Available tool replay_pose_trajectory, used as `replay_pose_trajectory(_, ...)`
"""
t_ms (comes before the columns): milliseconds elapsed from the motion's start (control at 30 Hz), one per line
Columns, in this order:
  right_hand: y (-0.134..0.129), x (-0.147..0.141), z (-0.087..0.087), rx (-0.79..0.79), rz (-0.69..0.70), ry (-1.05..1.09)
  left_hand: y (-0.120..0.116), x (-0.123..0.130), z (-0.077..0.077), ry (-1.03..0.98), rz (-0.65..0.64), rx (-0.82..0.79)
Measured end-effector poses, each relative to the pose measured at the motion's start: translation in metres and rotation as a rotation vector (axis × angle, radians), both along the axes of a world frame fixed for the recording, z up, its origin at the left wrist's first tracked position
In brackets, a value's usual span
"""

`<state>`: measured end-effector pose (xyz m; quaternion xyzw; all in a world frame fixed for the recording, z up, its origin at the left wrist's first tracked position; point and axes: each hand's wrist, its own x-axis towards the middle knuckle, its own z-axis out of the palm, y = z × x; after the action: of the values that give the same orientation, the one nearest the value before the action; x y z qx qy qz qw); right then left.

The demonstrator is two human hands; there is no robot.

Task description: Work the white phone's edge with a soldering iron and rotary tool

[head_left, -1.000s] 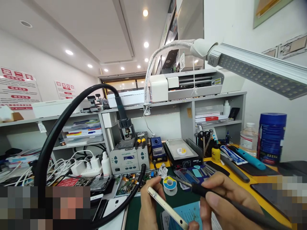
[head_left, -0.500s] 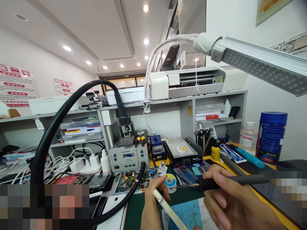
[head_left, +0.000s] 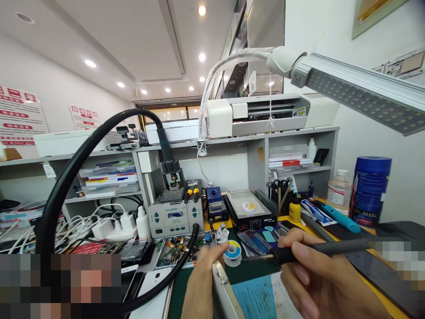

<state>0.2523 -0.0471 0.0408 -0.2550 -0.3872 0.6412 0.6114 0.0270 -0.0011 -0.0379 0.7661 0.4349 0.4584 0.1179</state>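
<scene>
My left hand (head_left: 201, 283) is closed around a pale, thin phone-like slab (head_left: 226, 290), tilted with its narrow edge and part of one broad side towards me. My right hand (head_left: 318, 274) grips a black-handled soldering iron (head_left: 279, 255) like a pen. Its metal tip points left and is apart from the slab, in front of a spool of solder wire (head_left: 232, 251) with a blue and yellow label. Below lies a blue, stained printed sheet (head_left: 254, 297) on the green mat (head_left: 255, 271).
A tray of small circuit parts (head_left: 166, 254) sits left of the spool. Behind are a hot-air station (head_left: 175, 217), a soldering station (head_left: 217, 206) and a flat heating plate (head_left: 244, 204). A thick black hose (head_left: 89, 141) arches across the left. A lamp (head_left: 352, 93) hangs at upper right.
The pale slab has turned so more of its broad side shows. My left hand has shifted left. The right hand keeps its hold on the soldering iron, and the view has moved slightly.
</scene>
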Motion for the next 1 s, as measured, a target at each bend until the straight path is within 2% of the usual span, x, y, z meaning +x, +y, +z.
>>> replay_pose_trajectory(167, 0.007, 0.01, -0.006, 0.073, 0.03, -0.059, -0.007, -0.011, -0.003, 0.134, -0.053, 0.05)
replay_pose_trajectory(267, 0.01, 0.014, -0.002, 0.104, -0.044, -0.128, -0.014, -0.017, -0.011, 0.329, -0.067, 0.237)
replay_pose_trajectory(367, 0.009, 0.014, 0.001, 0.078, -0.14, -0.171, -0.02, -0.016, -0.016, 0.477, -0.035, 0.345)
replay_pose_trajectory(500, 0.008, 0.01, 0.0, 0.036, -0.151, -0.194, -0.023, -0.009, -0.013, 0.423, 0.035, 0.514)
replay_pose_trajectory(667, 0.011, 0.006, -0.004, 0.026, -0.234, -0.22, -0.026, -0.004, -0.004, 0.585, 0.044, 0.505)
replay_pose_trajectory(867, 0.017, 0.006, -0.005, 0.013, -0.256, -0.25, -0.025, 0.001, -0.001, 0.545, 0.062, 0.555)
replay_pose_trajectory(1000, 0.016, 0.007, -0.007, 0.024, -0.228, -0.246, -0.025, -0.002, -0.001, 0.485, -0.059, 0.436)
